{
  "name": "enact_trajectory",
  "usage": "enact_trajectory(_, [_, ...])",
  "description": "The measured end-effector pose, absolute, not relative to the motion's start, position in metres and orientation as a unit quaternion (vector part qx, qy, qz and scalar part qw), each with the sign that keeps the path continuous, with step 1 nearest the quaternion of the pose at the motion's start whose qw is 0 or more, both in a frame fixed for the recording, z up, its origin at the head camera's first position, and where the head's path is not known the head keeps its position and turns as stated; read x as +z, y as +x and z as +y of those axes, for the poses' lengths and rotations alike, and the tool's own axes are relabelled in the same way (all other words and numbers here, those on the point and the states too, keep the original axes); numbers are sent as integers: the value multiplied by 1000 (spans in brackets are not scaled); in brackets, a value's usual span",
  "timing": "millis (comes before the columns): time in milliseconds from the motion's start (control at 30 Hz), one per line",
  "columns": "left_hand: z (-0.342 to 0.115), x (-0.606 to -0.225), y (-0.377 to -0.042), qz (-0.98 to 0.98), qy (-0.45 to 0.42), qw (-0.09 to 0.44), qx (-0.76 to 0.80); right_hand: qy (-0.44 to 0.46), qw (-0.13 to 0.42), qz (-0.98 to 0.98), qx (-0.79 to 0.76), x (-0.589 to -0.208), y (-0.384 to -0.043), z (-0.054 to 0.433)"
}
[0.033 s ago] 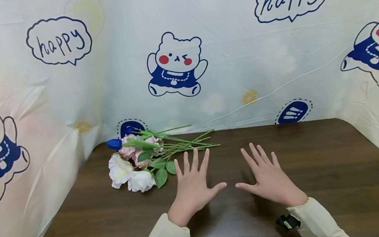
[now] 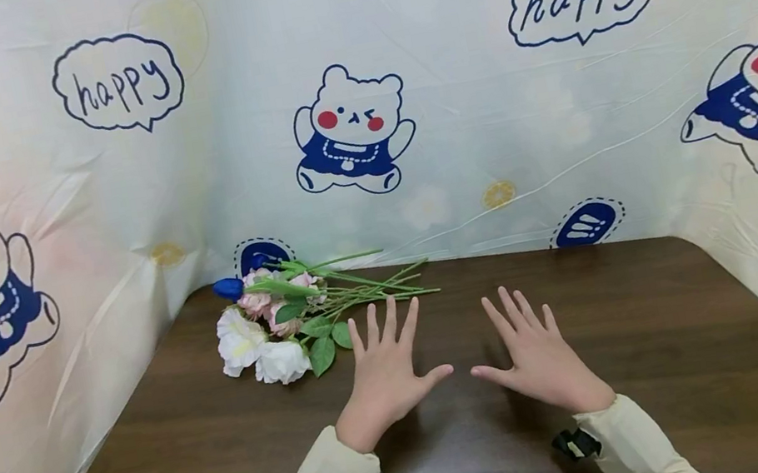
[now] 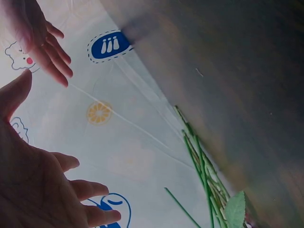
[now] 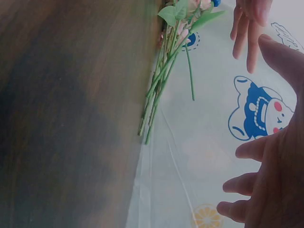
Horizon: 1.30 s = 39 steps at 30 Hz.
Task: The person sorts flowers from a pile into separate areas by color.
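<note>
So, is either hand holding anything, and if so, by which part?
Nothing is held: the left hand and right hand are spread and empty. The long-stemmed flowers lie on the wooden table.

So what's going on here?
A person holds both hands out over a dark table, palms down and fingers spread. Neither the left hand nor the right hand is holding anything. A loose bunch of white, pink and blue flowers lies at the table's far left, stems pointing right. The left hand is the nearer one to them.
</note>
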<state>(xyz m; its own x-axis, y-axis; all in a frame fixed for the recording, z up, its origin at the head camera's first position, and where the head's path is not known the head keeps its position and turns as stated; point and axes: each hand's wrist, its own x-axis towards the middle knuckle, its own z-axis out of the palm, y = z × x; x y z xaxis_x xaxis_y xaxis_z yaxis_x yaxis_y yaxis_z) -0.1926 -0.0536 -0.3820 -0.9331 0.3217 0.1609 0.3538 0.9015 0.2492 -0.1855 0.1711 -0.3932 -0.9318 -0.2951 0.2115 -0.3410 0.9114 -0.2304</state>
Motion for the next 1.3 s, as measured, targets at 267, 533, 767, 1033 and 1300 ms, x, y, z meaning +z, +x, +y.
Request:
enact_trajectory(267, [-55, -384, -195, -973, -171, 59, -143, 167, 103, -972, 132, -390, -184, 170])
enact_trajectory(533, [-57, -390, -195, -975, -160, 52, -146, 172, 86, -971, 139, -399, -182, 162])
enact_trajectory(767, [-63, -392, -207, -968, -125, 68, -205, 184, 86, -968, 148, -400, -188, 148])
enact_trajectory(1033, [-90, -385, -246, -859, 20, 43, -510, 269, 164, -935, 159, -389, -241, 104])
enact_trajectory(1300, [-111, -383, -281, -608, 176, -28, -774, 299, 112, -933, 164, -395, -321, 31])
